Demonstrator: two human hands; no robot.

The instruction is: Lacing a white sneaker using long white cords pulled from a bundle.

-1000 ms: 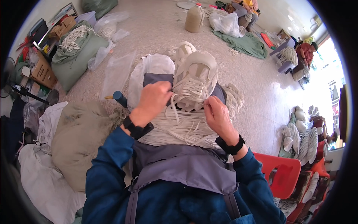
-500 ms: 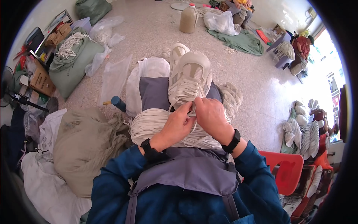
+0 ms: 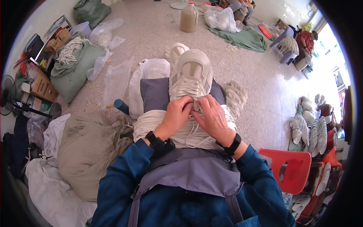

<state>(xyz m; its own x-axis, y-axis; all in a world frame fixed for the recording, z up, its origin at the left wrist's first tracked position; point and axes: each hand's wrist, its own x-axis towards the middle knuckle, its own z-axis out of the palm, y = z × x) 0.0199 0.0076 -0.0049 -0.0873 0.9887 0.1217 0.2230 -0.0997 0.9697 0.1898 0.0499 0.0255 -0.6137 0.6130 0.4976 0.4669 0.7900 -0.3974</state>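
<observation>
A cream sneaker (image 3: 190, 72) lies on my lap over the grey apron (image 3: 189, 170), toe pointing away from me. White lace crosses its tongue. My left hand (image 3: 176, 117) pinches the shoelace at the top eyelets. Close beside it, my right hand (image 3: 212, 118) has its thumb and forefinger at the same lace; the fingertips partly hide the grip. A loose lace end hangs over a thick bundle of white laces (image 3: 145, 126) that spans my lap beneath both wrists. Another sneaker (image 3: 177, 50) shows partly behind the first, and more pale shoes (image 3: 235, 98) sit at the right.
Left of me lie a beige cloth sack (image 3: 89, 151) and white cloth (image 3: 53, 189). A blue-ended cylinder (image 3: 120, 106) stands near my left knee. A red chair (image 3: 291, 170) is close at my right. Farther off are a large jug (image 3: 189, 18), a green sack (image 3: 73, 72) and seated people.
My hands have come slightly toward me and the right fingers have spread a little, their grip shifting on the lace. The view has moved slightly; the sneaker stays on my lap.
</observation>
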